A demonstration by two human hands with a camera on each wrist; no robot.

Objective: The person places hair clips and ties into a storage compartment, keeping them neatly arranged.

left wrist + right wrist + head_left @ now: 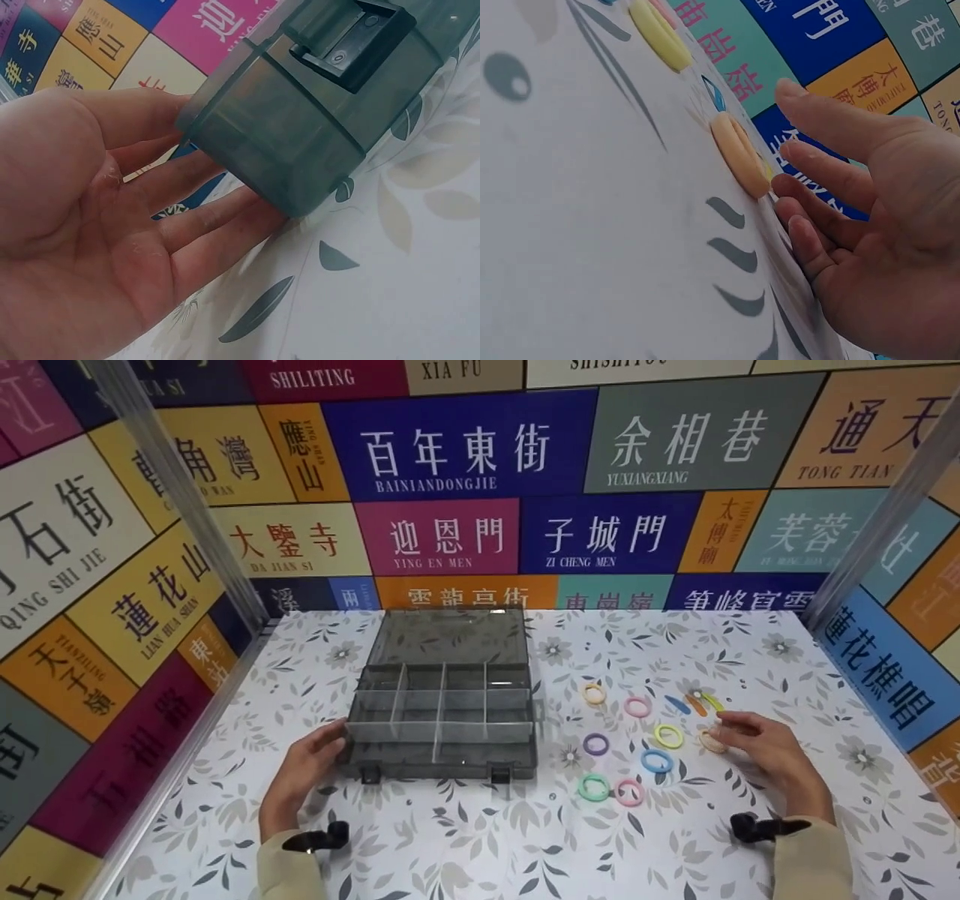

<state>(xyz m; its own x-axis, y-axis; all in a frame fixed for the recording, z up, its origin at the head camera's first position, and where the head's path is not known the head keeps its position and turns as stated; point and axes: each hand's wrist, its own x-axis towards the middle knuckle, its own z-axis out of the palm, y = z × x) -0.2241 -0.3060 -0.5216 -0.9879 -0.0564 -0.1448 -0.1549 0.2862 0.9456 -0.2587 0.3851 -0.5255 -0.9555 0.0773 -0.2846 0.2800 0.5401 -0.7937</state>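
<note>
A smoky grey plastic compartment box (442,730) lies on the table with its lid (450,637) raised at the back. Fingers of my left hand (306,765) rest against the box's left side, loosely extended; in the left wrist view the fingertips touch the box's corner (277,142). To the right, my right hand (772,754) hovers beside a peach hair tie (711,741). The right wrist view shows its fingers relaxed, with nothing held and the peach hair tie (739,154) just off the fingertips. Dividers split the box into several compartments.
Several more hair ties lie between box and right hand, among them yellow (667,736), blue (657,761), purple (596,744), green (593,788) and pink (637,706). Behind them are blue (678,705) and orange (696,706) slim pieces. Sign-printed panels (457,446) enclose the table.
</note>
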